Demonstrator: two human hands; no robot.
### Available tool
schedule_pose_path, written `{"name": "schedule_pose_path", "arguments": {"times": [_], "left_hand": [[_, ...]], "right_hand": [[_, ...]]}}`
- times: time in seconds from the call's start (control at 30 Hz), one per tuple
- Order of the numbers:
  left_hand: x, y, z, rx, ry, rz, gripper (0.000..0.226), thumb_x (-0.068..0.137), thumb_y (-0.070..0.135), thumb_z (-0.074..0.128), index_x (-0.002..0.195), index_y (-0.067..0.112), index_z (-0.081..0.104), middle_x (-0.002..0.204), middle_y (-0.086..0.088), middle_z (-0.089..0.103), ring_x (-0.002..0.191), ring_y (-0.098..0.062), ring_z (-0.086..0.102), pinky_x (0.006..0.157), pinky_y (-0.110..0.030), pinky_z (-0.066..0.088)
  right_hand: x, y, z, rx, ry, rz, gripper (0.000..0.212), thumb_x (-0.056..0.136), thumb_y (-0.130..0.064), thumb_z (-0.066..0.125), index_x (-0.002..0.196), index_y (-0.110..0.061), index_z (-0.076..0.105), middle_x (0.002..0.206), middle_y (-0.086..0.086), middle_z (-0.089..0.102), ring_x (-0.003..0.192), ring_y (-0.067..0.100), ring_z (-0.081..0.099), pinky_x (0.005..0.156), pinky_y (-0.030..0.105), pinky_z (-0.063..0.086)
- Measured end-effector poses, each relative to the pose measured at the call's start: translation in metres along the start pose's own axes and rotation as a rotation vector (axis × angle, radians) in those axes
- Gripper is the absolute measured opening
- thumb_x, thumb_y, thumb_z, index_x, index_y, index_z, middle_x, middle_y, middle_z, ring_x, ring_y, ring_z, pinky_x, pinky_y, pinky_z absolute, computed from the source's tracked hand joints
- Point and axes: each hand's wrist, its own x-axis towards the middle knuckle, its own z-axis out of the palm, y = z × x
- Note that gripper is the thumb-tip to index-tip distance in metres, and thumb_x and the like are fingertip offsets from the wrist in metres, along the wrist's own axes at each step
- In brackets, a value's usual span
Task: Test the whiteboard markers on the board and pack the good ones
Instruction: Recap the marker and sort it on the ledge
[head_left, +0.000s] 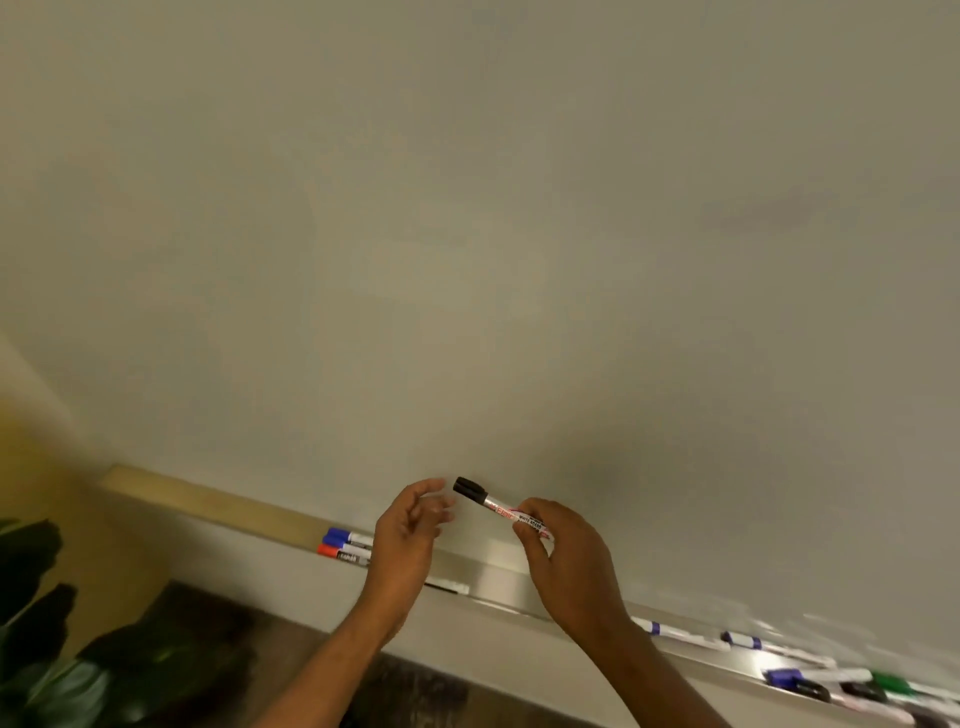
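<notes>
Single head-worn wide-angle view.
It faces the whiteboard (467, 218) from close up, tilted, with the tray (501, 574) crossing low in frame.

L hand (410, 525) raised, fingers (432, 503) loosely spread — R hand (563, 553) pinches marker (488, 501) w/ fingertips (523, 530).

A black-capped whiteboard marker (493, 508) with a silver barrel and red lettering is pinched by its rear half in the right hand (561, 561), its cap on and tilted up to the left, just above the whiteboard's (467, 234) metal tray (498, 577). A blue-capped marker (348, 536) and a red-capped marker (342, 554) lie side by side at the tray's left end. More capped markers (857, 680), blue, black and green, lie blurred along the right end.
</notes>
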Motion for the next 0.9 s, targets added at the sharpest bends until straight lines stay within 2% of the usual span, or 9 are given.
{"name": "schedule_pose_path", "arguments": {"times": [0.1,0.2,0.3,0.37,0.47,0.57,0.63,0.8,0.9], "left_hand": [[-0.007,-0.055,-0.022,0.299,0.029,0.011,0.020,0.104,0.024,0.053,0.119,0.034,0.063,0.118,0.014,0.071,0.111,-0.001,0.065,0.106,-0.030,0.051],[-0.017,-0.104,-0.041,0.613,-0.073,0.036,0.033,0.105,0.027,0.051,0.137,0.032,0.056,0.136,0.013,0.062,0.124,-0.007,0.059,0.110,-0.020,0.042],[-0.021,-0.140,-0.055,0.754,-0.213,0.030,0.045,0.106,0.027,0.051,0.150,0.032,0.045,0.153,0.009,0.050,0.140,-0.012,0.046,0.119,-0.028,0.036],[-0.022,-0.152,-0.058,0.832,-0.275,0.029,0.050,0.107,0.027,0.047,0.155,0.031,0.035,0.162,0.009,0.035,0.151,-0.011,0.029,0.124,-0.026,0.019],[-0.020,-0.161,-0.057,0.962,-0.364,0.001,0.058,0.106,0.049,0.017,0.161,0.032,0.013,0.168,0.012,0.005,0.156,-0.008,0.000,0.120,-0.022,-0.006],[-0.015,-0.169,-0.054,1.099,-0.419,0.031,0.077,0.093,0.060,-0.006,0.163,0.027,-0.002,0.166,0.010,-0.015,0.156,-0.012,-0.014,0.120,-0.025,-0.016],[-0.008,-0.175,-0.050,1.169,-0.445,0.050,0.062,0.106,0.048,0.007,0.161,0.025,-0.011,0.164,0.007,-0.026,0.154,-0.015,-0.022,0.125,-0.033,-0.014],[0.011,-0.192,-0.036,1.209,-0.509,0.101,0.065,0.109,0.043,0.016,0.151,0.018,-0.027,0.159,0.000,-0.036,0.150,-0.021,-0.031,0.127,-0.041,-0.010],[0.020,-0.205,-0.030,1.200,-0.448,0.177,0.102,0.096,0.046,0.063,0.159,0.007,-0.006,0.167,-0.012,0.012,0.152,-0.028,0.013,0.125,-0.043,0.002]], "right_hand": [[-0.004,0.015,0.033,-0.062,-0.039,0.028,0.014,0.098,-0.029,0.060,0.108,-0.025,0.068,0.093,-0.014,0.065,0.082,0.006,0.057,0.070,0.006,0.037],[-0.006,0.031,0.067,-0.120,-0.074,0.044,0.016,0.098,-0.027,0.060,0.110,-0.021,0.069,0.096,-0.006,0.069,0.083,0.012,0.061,0.074,0.017,0.046],[-0.005,0.046,0.099,-0.184,-0.131,0.055,0.015,0.099,-0.024,0.059,0.109,-0.019,0.069,0.095,-0.002,0.070,0.084,0.018,0.064,0.076,0.031,0.054],[-0.003,0.055,0.118,-0.225,-0.168,0.049,0.016,0.099,-0.024,0.058,0.109,-0.019,0.069,0.096,-0.001,0.071,0.084,0.019,0.064,0.077,0.034,0.055],[0.002,0.066,0.143,-0.274,-0.227,0.052,0.018,0.100,-0.025,0.055,0.111,-0.019,0.068,0.099,0.001,0.071,0.085,0.018,0.064,0.076,0.027,0.050],[0.005,0.077,0.166,-0.297,-0.257,0.063,0.021,0.101,-0.025,0.054,0.115,-0.017,0.068,0.104,0.001,0.072,0.090,0.018,0.065,0.079,0.026,0.047],[0.006,0.085,0.179,-0.324,-0.287,0.066,0.023,0.102,-0.026,0.051,0.118,-0.019,0.066,0.108,0.000,0.071,0.094,0.017,0.064,0.084,0.026,0.047],[0.005,0.101,0.208,-0.374,-0.335,0.082,0.022,0.101,-0.026,0.053,0.117,-0.020,0.066,0.110,0.000,0.071,0.097,0.020,0.065,0.090,0.032,0.050],[0.003,0.108,0.222,-0.398,-0.347,0.072,0.023,0.096,-0.024,0.062,0.118,-0.020,0.068,0.114,0.001,0.072,0.102,0.023,0.067,0.095,0.037,0.052]]}}
